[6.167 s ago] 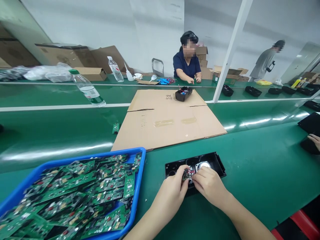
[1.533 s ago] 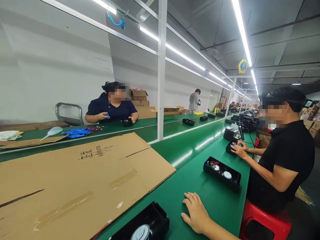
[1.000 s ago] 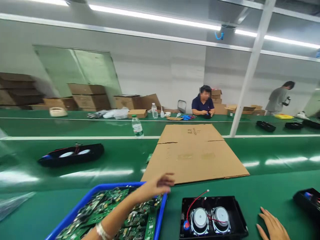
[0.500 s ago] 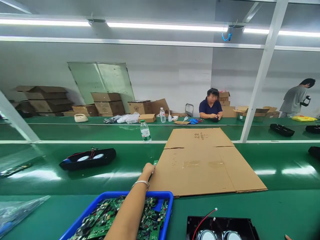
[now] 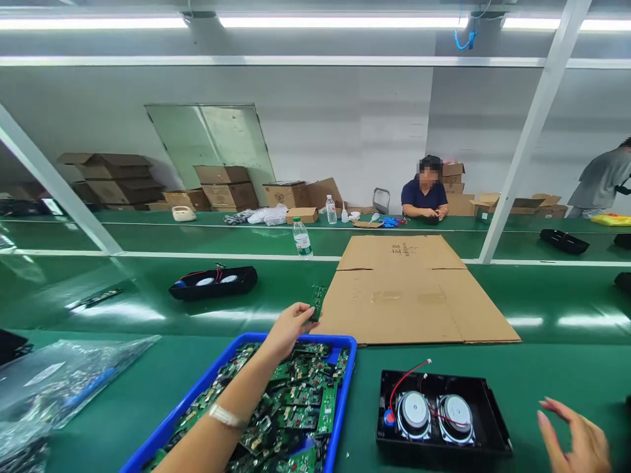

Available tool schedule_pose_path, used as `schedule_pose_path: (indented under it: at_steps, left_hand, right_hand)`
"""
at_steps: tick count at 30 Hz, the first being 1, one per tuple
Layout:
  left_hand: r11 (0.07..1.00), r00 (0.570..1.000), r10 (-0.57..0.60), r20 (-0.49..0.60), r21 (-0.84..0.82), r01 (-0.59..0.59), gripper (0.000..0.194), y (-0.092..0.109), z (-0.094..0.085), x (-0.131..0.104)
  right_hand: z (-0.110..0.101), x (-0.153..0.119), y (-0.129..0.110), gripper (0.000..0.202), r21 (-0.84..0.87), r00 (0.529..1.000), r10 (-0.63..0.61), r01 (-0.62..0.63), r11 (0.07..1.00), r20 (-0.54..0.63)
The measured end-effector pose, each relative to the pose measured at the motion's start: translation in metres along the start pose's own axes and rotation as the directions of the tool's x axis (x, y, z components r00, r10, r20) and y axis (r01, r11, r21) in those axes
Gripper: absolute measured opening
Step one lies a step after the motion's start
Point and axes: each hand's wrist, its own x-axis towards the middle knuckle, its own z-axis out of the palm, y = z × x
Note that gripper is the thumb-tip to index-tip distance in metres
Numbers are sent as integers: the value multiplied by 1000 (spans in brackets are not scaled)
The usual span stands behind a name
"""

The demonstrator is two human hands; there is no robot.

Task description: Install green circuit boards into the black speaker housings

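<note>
My left hand (image 5: 290,328) pinches a green circuit board (image 5: 318,303) above the far rim of a blue tray (image 5: 351,368), beside the cardboard's left edge. Many green circuit boards (image 5: 300,394) lie piled in the tray. To its right sits a black speaker housing (image 5: 444,453) with two round speakers (image 5: 414,414), a red wire and a small blue part. My right hand (image 5: 576,440) is just right of the housing, fingers apart, holding nothing.
Flat cardboard (image 5: 404,309) lies on the green belt. Left of it are another black housing (image 5: 214,286) and a water bottle (image 5: 302,238). Clear plastic bags (image 5: 89,381) lie at the left. A person (image 5: 426,190) sits at the far bench; another stands at the right edge.
My left hand has drawn back slightly, lifting the board into clearer view. My right hand has come further into view at the lower right. The view has tilted down.
</note>
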Motion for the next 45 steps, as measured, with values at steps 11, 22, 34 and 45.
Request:
schedule_pose_path:
  at_steps: [11,22,34,45]
  left_hand:
    - [954,979,36,203,-299,27,36,-14,34,-156]
    - [887,875,459,151,-23,-461,10,-29,37,-171]
    - [930,960,279,13,-253,-267,13,-41,52,-178]
    - [682,902,-91,422,-634,365,50,-42,50,-165]
  right_hand:
    - [56,25,-185,57,523,566,-18,-748,408,824]
    - [34,20,-208,20,717,693,-209,-694,65,690]
    - [19,0,-228,20,745,776,-451,-37,666,442]
    - [16,2,-229,17,736,711,-651,287,613,265]
